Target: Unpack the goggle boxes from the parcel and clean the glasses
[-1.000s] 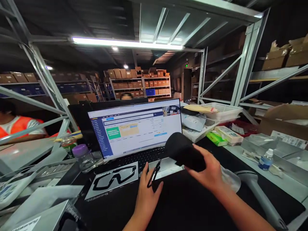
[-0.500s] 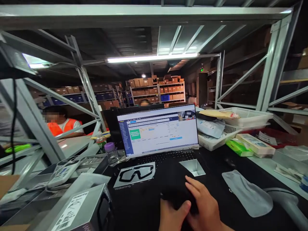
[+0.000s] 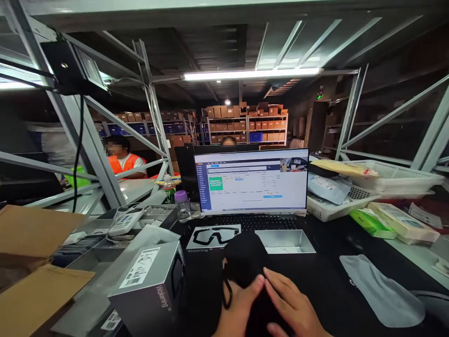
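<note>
A black rounded case (image 3: 245, 252) with a dark cord loop hanging at its left side stands close in front of me. My left hand (image 3: 240, 304) is closed around its near left part, thumb over the top. My right hand (image 3: 293, 302) holds it from the right, fingers fairly straight, thumb lower down. Its fingertips meet my left thumb on the case. Black on a black mat, the case's lower outline is hard to make out. Behind it lie a flat card with a goggles picture (image 3: 205, 237) and an open silver-grey box part (image 3: 280, 248).
To the left stand a grey Wakening box (image 3: 140, 285) and an open carton (image 3: 31, 224). A monitor (image 3: 252, 187) and keyboard are behind. A grey cloth pouch (image 3: 382, 290) lies right, near white baskets (image 3: 326, 213). A person in an orange vest (image 3: 124, 164) sits far left.
My view has swung left, so things sit further right in the picture. The black case is tilted up into clearer sight, and its cord loop shows. Both hands stay on it.
</note>
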A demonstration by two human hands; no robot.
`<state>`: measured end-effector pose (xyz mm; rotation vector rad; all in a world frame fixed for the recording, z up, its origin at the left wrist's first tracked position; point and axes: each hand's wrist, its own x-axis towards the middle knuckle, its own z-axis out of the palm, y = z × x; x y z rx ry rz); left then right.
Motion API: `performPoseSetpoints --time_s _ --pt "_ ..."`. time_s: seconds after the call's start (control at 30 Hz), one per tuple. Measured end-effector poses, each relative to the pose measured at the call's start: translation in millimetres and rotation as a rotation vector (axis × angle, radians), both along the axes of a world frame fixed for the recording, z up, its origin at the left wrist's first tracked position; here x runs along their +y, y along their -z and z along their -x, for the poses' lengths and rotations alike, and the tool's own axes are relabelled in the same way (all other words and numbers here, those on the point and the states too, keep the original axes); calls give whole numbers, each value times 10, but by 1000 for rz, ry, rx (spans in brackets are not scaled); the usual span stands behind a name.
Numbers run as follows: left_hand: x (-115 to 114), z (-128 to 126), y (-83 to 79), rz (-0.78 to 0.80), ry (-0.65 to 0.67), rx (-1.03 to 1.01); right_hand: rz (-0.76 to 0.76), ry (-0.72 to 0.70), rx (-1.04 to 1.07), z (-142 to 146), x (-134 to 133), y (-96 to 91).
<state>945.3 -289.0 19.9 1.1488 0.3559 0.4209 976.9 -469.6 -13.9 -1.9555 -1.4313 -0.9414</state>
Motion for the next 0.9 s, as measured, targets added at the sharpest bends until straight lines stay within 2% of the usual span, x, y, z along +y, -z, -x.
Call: performPoseSetpoints --time_s 0.07,0.13,0.2,0.27,0.3,0.4,0.43,0.5,0.6,0.7,0.77,0.83,0.9 --pt "24 -28 -28 191 57 31 39 -67 -43 44 -48 -148" --pt "52 -53 -159 398 147 108 -73 -47 -12 63 -100 -223" --pt "81 -67 -352 553 198 187 -284 83 167 46 -125 -227" --pt "94 -72 -528 655 197 199 -429 124 506 6 -104 -198" --pt "91 -77 -586 662 188 172 -432 62 724 -14 -77 -183" --pt "49 -113 -622 625 177 120 -291 -287 1311 -35 21 -160" --pt "28 -134 -599 605 172 116 -235 -349 1428 -29 43 -163" --pt "-13 -183 -542 558 145 97 -138 -331 1546 -10 48 -194" --pt "-49 -243 -490 506 98 60 -63 -60 1449 -6 -44 -314" --pt "-57 -268 -483 485 86 54 -165 232 1066 -26 -183 -483" --pt "-64 -270 -472 472 73 48 -191 264 930 -29 -241 -565" --pt "-87 -270 -442 454 71 43 -149 247 927 -20 -250 -592" --pt "-124 -270 -397 431 79 42 -101 295 907 -8 -222 -571"
